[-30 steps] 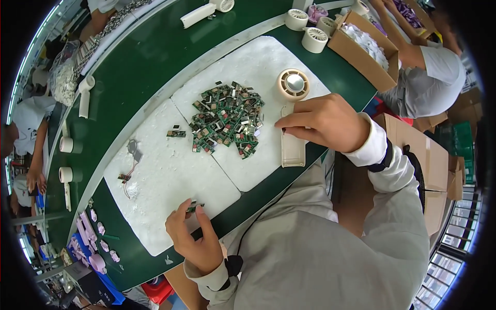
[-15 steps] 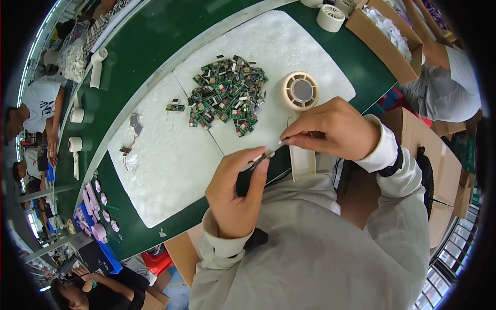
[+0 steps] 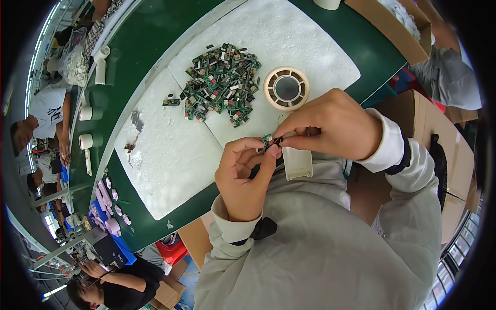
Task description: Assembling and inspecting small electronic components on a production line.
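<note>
My left hand (image 3: 242, 183) pinches a small green circuit board (image 3: 266, 140) between thumb and fingers. Against the board's right side, my right hand (image 3: 330, 126) has its thumb and forefinger closed on a small dark piece, too small and covered to name. The fingertips of both hands almost meet there. Just beyond lies a cream handheld fan housing (image 3: 268, 89) with a round ring head, its open handle shell (image 3: 298, 164) reaching toward me under my right hand. A heap of green circuit boards (image 3: 219, 82) lies on the white foam sheet (image 3: 170, 181).
One board (image 3: 171, 101) lies left of the heap, and a grey disc with wires (image 3: 137, 120) lies farther left. Pink parts (image 3: 106, 201) fill the table's left end. A cardboard box (image 3: 387, 26) stands far right. Co-workers sit across and beside the green table (image 3: 150, 31).
My two hands have come closer together. The board in my left hand has turned so its green face shows. The whole view has shifted slightly.
</note>
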`<state>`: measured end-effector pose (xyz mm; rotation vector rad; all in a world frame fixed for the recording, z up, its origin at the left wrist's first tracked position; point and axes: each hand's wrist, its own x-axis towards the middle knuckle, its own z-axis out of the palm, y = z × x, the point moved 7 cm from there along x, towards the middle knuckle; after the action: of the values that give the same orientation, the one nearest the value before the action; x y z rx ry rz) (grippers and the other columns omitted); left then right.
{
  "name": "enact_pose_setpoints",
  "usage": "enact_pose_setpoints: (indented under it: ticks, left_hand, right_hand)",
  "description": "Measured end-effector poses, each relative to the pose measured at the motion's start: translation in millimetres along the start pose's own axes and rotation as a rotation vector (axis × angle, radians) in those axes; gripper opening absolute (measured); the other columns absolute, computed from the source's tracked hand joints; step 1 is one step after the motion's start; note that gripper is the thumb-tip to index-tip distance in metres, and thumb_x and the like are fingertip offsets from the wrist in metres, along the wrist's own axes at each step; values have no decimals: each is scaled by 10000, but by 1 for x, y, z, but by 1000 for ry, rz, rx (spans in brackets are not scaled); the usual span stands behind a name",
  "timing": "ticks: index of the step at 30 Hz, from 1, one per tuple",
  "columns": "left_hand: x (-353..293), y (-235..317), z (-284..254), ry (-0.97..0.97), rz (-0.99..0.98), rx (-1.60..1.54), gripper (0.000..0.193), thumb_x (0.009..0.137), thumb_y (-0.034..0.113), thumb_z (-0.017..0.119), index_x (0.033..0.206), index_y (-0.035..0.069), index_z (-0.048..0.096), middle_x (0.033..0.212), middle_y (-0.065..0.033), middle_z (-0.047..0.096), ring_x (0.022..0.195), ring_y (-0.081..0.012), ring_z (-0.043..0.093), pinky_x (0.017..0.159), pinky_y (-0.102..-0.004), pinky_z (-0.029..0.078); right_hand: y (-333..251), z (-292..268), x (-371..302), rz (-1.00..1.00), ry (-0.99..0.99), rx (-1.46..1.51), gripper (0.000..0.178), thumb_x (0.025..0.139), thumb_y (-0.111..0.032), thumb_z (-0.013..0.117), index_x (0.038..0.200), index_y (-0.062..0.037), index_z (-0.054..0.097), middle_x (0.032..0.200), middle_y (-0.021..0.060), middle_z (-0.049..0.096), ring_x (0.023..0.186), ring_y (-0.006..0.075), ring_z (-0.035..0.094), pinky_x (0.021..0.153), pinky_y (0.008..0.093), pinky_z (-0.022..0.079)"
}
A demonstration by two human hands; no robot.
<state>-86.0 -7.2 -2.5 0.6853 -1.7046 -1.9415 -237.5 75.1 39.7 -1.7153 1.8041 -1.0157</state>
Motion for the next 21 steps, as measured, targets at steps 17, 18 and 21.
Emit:
enact_pose_setpoints:
  ticks: [17, 18, 21]
  left_hand:
    - [-3, 5, -8, 69, 36, 145, 362, 942, -79, 663, 1300, -84, 610, 1249, -194, 674, 1083, -193, 690, 933, -295, 560]
    - [-2, 5, -5, 56, 41, 129, 348, 951, -72, 654, 1297, -85, 617, 1264, -196, 671, 1089, -192, 687, 935, -294, 559]
    - [-2, 4, -2, 26, 66, 103, 337, 964, -60, 642, 1300, -84, 620, 1288, -197, 665, 1095, -188, 683, 934, -291, 559]
  right_hand:
    - [-10, -1, 0, -107, 136, -25, 117, 829, -57, 742, 945, -75, 751, 561, 36, 592, 461, 171, 581, 451, 308, 434]
    - [-10, -1, 0, -92, 134, -15, 114, 824, -57, 746, 937, -75, 752, 550, 33, 581, 455, 163, 572, 449, 301, 427]
    - [-11, 0, 0, -61, 131, 3, 108, 814, -56, 754, 920, -73, 755, 528, 26, 560, 444, 146, 554, 445, 288, 413]
